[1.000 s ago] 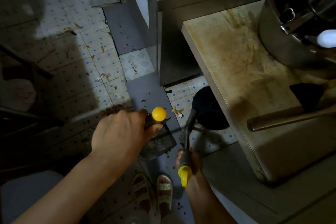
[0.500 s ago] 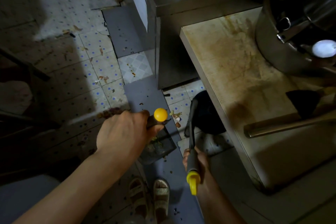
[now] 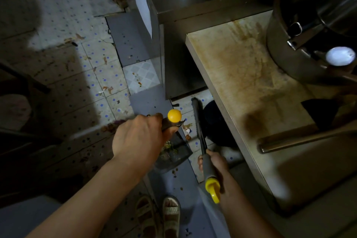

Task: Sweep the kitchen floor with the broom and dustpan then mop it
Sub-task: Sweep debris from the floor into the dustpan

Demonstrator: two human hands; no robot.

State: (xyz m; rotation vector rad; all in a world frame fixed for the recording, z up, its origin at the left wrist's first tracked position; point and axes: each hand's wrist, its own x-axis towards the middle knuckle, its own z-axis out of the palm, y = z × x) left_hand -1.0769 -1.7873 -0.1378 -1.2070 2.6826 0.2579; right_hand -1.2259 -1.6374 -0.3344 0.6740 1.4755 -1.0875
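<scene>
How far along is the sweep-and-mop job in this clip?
Partly swept. Done: the dustpan already holds scraps. In hand: the left hand grips the dustpan's handle, and the right hand grips the broom, which reaches under the counter. Left: scraps lie scattered on the floor. No mop is in view, so mopping looks unstarted.
</scene>
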